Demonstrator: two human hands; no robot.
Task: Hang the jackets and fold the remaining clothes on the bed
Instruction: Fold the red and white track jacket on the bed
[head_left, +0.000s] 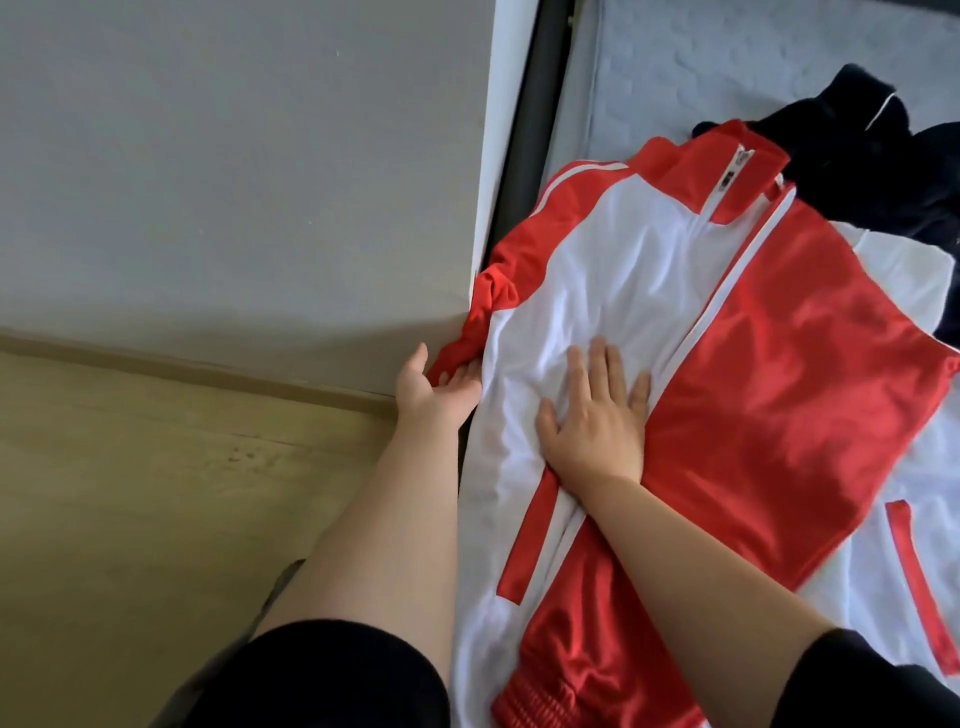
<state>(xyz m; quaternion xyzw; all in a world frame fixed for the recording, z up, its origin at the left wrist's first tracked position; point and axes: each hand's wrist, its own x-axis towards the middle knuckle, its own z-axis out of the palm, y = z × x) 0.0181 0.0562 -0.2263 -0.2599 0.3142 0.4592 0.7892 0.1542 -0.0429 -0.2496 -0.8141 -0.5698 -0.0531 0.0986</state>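
Observation:
A red and white track jacket (623, 270) lies spread on the bed (727, 57), collar toward the far end. My right hand (597, 415) presses flat on its white front panel, fingers straight and spread. My left hand (434, 387) is at the bed's left edge, its fingers touching the jacket's red sleeve (483, 306), which hangs over the side. A dark navy garment (872, 161) lies bunched beyond the collar at the far right. More red and white fabric (914, 561) shows under the jacket at the right.
A grey wall (234, 166) stands close on the left of the bed, with a dark bed frame rail (530, 140) between them. Wooden floor (156, 493) lies at the lower left.

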